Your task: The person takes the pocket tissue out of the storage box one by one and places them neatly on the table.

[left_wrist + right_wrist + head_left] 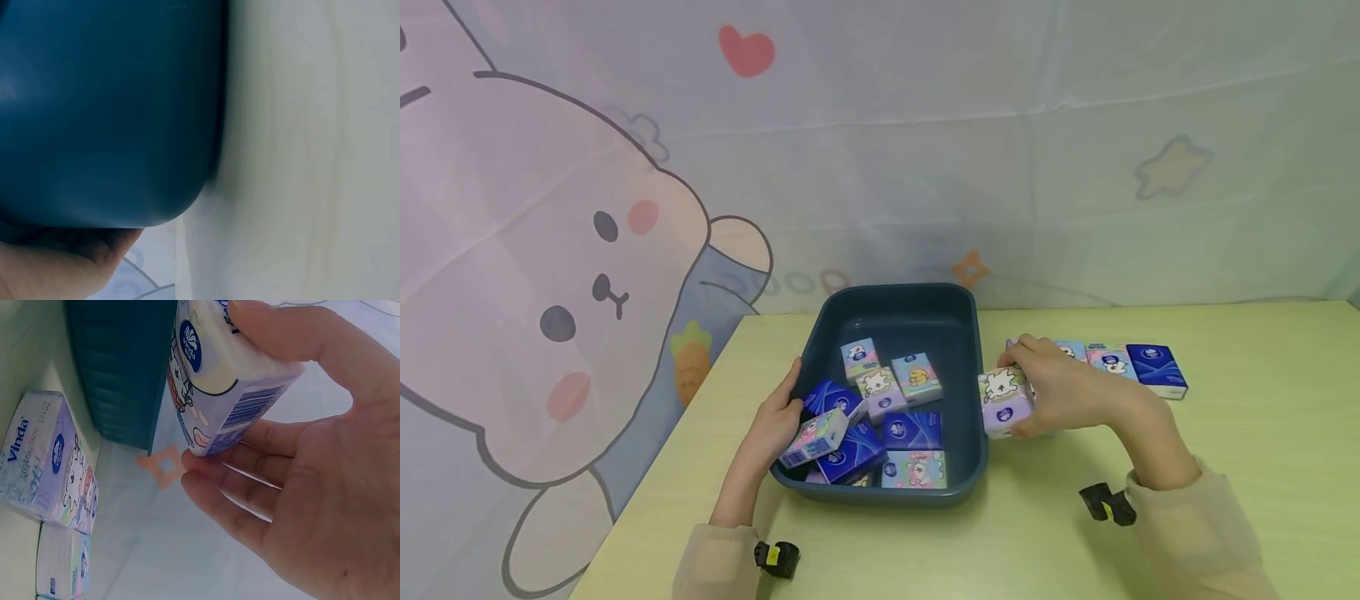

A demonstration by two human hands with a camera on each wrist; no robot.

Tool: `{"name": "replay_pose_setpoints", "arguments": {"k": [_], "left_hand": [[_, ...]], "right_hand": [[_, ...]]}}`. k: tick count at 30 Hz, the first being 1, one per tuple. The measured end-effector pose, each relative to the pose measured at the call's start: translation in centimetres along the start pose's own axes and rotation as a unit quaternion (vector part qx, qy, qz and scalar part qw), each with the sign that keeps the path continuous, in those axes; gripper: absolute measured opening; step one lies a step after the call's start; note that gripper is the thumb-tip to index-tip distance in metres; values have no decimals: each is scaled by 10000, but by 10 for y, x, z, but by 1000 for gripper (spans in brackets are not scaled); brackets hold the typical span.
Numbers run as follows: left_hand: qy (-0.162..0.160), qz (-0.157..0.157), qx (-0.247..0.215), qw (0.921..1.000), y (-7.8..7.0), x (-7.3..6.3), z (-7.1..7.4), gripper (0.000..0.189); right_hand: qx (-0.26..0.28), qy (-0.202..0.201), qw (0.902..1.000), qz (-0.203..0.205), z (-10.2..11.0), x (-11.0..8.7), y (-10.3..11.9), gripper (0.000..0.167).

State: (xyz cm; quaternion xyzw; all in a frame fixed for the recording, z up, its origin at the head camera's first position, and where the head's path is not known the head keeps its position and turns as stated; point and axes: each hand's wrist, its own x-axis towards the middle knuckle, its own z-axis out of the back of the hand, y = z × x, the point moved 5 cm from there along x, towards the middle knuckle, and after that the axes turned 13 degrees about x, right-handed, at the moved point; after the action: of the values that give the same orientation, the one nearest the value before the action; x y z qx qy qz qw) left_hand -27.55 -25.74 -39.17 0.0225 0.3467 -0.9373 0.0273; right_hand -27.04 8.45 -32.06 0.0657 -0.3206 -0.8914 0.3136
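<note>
Packs [912, 431] are split between the tub [887, 497], left rim gripped by the left hand [777, 421], and a row [1109, 362] toward the desk's [1247, 442] far edge, one pack [1004, 404] pinched in the right hand [1067, 389] beside the tub's right rim (filling or emptying seems partly done).

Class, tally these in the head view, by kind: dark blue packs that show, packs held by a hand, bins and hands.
Dark blue packs: 4 (3 in the bin, 1 on the table)
Held pastel pack: 1
Bins: 1
Hands: 2 (left hand, right hand)
Total: 8
</note>
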Motion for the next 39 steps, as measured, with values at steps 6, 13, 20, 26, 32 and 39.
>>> {"name": "replay_pose_setpoints", "arguments": {"k": [6,13,20,26,32,39], "left_hand": [[10,27,42,10000,2,1,0,60],[17,26,-27,10000,1,4,-5,60],[-9,5,54,10000,0,4,-6,60],[-35,45,87,9999,3,3,1,61],[-17,28,11,10000,4,2,0,61],[-42,-39,-2,10000,3,4,-2,61]], "right_hand": [[-64,114,9999,-88,-2,1,-5,66],[65,147,9990,-406,9,-9,-31,74],[194,109,9956,-906,19,-28,-72,75],[32,-140,9973,-715,14,-38,-93,75],[67,-335,9980,-529,9,-36,-102,77],[-225,-439,9975,-496,6,-34,-108,79]]}}
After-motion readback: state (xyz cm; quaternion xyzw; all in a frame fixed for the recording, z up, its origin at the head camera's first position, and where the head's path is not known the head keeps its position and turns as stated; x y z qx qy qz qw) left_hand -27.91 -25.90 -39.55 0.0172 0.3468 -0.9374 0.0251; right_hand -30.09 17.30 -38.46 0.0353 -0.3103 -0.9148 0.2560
